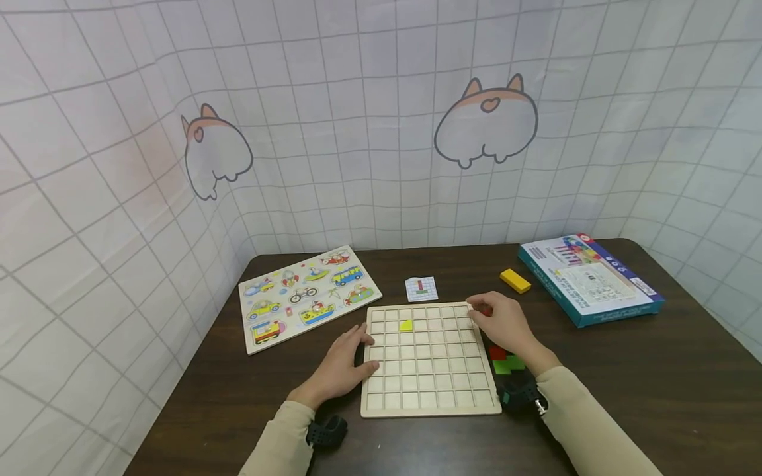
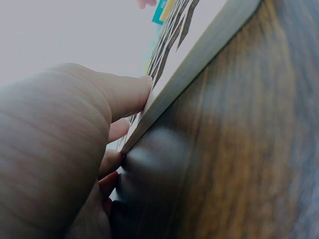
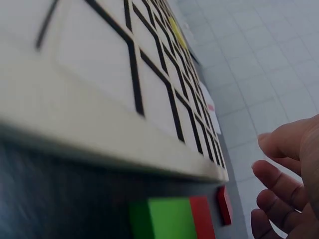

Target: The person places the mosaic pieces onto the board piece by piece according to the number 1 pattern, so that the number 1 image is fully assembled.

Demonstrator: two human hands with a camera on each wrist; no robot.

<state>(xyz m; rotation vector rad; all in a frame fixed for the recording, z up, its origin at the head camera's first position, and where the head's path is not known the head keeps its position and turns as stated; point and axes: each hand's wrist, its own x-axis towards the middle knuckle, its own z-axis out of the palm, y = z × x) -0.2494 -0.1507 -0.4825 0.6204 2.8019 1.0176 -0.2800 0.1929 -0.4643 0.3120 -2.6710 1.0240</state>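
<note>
A light wooden grid board (image 1: 430,383) lies on the dark table, with one yellow piece (image 1: 406,325) in an upper cell. My left hand (image 1: 337,365) rests at the board's left edge, thumb on its rim and the other fingers along the side. Over the upper right corner is my right hand (image 1: 503,320), its fingers loosely bent. Nothing shows between those fingers (image 3: 279,181) in the right wrist view. Below that hand, green pieces (image 1: 510,364) and a red piece (image 1: 497,353) lie beside the board, partly covered by the wrist. Another red piece (image 3: 224,205) is near the corner.
A small card (image 1: 421,289) with a red and green pattern lies behind the board. At the left is a vehicle picture puzzle (image 1: 309,297). A yellow block (image 1: 514,281) and a teal-sided game box (image 1: 589,281) are at the right. Grid-patterned cloth surrounds the table.
</note>
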